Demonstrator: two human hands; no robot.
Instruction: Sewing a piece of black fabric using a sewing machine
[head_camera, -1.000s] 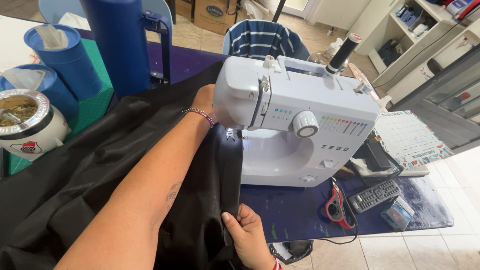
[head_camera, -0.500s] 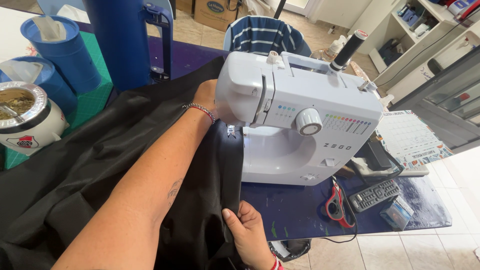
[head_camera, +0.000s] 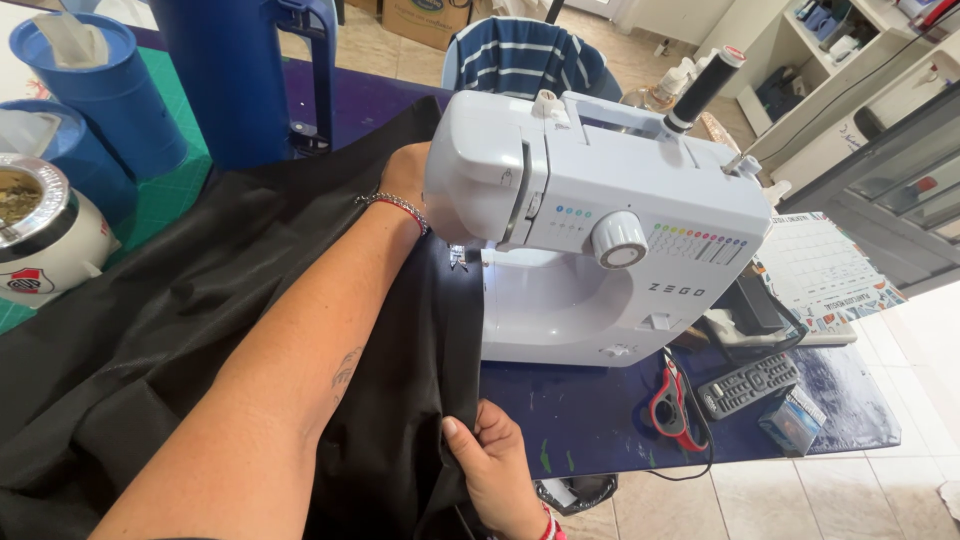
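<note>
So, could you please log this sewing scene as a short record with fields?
left hand: on the black fabric, behind the white sewing machine
right hand: pinching the fabric's near edge
needle area: lit, fabric under it
beside machine: red scissors, remote control
far left: blue containers, round tin

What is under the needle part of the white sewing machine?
Black fabric lies under the head of the white sewing machine, lit by its small lamp. The left hand reaches behind, mostly hidden. The needle itself is too small to make out.
</note>
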